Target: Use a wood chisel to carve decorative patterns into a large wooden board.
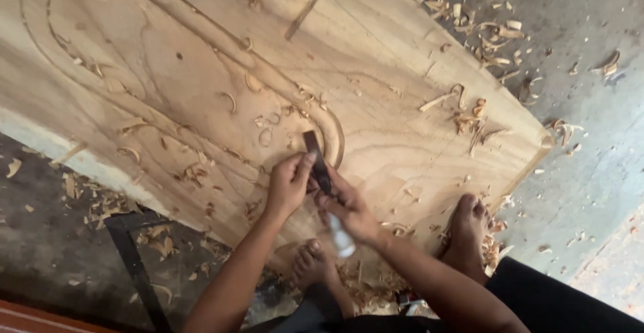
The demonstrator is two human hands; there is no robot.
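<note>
Pressing down near the camera, two bare feet (315, 262) rest on one wooden panel (402, 132); just beyond, left hand (290, 184) and right hand (349, 205) close together around one chisel (318, 165), blade at the carved groove (201, 34); shavings (486, 41) scatter farther off.

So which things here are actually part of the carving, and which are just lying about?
In use:
- chisel, gripped by left hand and right hand
- wooden panel with the curved groove

Lying about:
- wood shavings on the panel and floor
- black metal frame beside the panel
</note>
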